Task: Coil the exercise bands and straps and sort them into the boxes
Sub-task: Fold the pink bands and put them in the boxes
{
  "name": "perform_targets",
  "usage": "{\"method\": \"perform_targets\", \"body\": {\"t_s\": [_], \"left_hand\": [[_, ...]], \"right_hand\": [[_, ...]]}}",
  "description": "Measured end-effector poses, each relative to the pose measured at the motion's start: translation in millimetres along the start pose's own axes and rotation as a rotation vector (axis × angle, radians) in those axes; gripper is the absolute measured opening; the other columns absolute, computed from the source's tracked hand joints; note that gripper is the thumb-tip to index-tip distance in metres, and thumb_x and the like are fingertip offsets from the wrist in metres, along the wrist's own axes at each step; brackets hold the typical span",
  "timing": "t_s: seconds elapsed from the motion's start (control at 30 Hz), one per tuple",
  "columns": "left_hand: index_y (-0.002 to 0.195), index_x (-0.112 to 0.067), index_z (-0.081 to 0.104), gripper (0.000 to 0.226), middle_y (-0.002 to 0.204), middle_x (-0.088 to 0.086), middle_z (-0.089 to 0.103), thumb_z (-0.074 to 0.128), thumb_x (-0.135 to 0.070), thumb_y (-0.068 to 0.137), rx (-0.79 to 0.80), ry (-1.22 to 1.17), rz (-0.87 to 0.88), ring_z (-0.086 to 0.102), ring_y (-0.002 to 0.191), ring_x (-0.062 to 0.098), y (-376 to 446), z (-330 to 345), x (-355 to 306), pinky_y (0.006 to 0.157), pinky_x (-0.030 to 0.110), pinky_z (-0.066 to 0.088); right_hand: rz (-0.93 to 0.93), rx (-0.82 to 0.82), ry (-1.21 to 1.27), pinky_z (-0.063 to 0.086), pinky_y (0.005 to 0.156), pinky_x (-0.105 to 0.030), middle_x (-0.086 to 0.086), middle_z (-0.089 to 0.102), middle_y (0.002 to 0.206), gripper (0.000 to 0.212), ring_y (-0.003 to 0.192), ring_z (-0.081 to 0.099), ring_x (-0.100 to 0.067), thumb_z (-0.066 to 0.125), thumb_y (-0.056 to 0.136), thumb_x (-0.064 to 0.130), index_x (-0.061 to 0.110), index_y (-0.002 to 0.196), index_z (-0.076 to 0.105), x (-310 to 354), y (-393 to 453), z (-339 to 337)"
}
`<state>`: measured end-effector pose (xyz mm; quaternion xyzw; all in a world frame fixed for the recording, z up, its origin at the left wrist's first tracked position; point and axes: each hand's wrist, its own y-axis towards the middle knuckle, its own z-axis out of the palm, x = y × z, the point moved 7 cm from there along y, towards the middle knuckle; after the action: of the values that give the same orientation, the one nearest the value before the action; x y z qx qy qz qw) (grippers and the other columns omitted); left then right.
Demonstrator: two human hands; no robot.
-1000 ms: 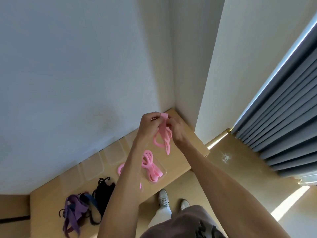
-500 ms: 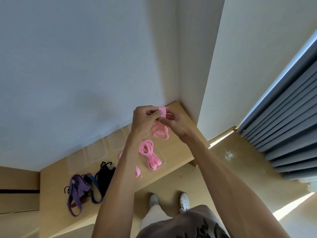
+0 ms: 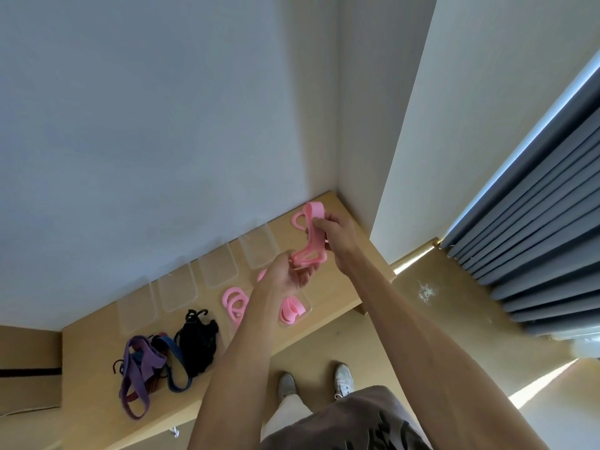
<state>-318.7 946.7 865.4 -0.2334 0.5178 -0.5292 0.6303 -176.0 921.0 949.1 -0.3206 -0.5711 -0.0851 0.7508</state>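
A single wide-angle camera is mounted on the person's head and faces forward and steeply down, over both forearms, onto the wooden shelf (image 3: pixel 97 368) set against the white wall (image 3: pixel 162 125) and the floor (image 3: pixel 438 319) beneath. The shelf sits within arm's reach; the person's shoes (image 3: pixel 344 376) appear near the bottom edge, and straight lines bow toward the frame margins. With only one view supplied, no overlap applies.
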Motion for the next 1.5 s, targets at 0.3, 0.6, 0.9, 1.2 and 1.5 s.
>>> {"method": "perform_targets", "body": {"t_s": [0.3,0.6,0.9,1.2,1.5], "left_hand": [[0.104,-0.005,0.077,0.024,0.091,0.017,0.073,0.072,0.001,0.081,-0.162,0.232,0.444,0.066,0.082,0.028,-32,-73,-48,0.065,0.032,0.051],[0.109,-0.010,0.077,0.023,0.098,0.016,0.075,0.068,-0.005,0.089,-0.056,0.198,0.536,0.070,0.083,0.025,-49,-143,-84,0.070,0.036,0.058],[0.093,-0.005,0.073,0.015,0.086,0.008,0.072,0.061,-0.007,0.085,-0.488,0.899,0.593,0.067,0.083,0.026,-11,-239,-82,0.074,0.038,0.055],[0.110,-0.006,0.071,0.019,0.106,0.005,0.072,0.063,-0.011,0.094,-0.424,1.195,0.545,0.066,0.097,0.021,52,-282,-65,0.081,0.030,0.053],[0.114,-0.014,0.069,0.019,0.107,0.005,0.070,0.063,-0.021,0.097,-0.486,1.357,0.576,0.066,0.099,0.022,45,-280,-66,0.080,0.031,0.053]], "right_hand": [[0.078,-0.221,-0.213,0.047,0.076,-0.030,-0.004,0.055,0.115,0.056,0.089,0.056,-0.012,0.048,0.079,-0.002,0.009,0.134,0.044,-63,2,16],[0.201,0.392,-0.138,0.055,0.065,-0.030,-0.016,0.074,0.094,0.032,0.075,0.069,-0.021,0.062,0.074,0.009,0.005,0.105,0.070,-108,-17,146],[0.219,0.265,-0.769,0.049,0.064,-0.019,0.001,0.066,0.093,0.058,0.081,0.065,-0.014,0.082,0.075,0.044,0.014,0.119,0.062,-190,-8,177],[0.291,0.017,-0.908,0.057,0.078,-0.041,-0.013,0.071,0.100,0.030,0.088,0.066,-0.027,0.063,0.086,0.009,0.005,0.116,0.067,-269,-9,210],[0.260,-0.082,-1.013,0.054,0.082,-0.037,-0.012,0.068,0.120,0.044,0.107,0.063,-0.029,0.059,0.079,-0.002,0.006,0.122,0.066,-264,-11,210]]}}
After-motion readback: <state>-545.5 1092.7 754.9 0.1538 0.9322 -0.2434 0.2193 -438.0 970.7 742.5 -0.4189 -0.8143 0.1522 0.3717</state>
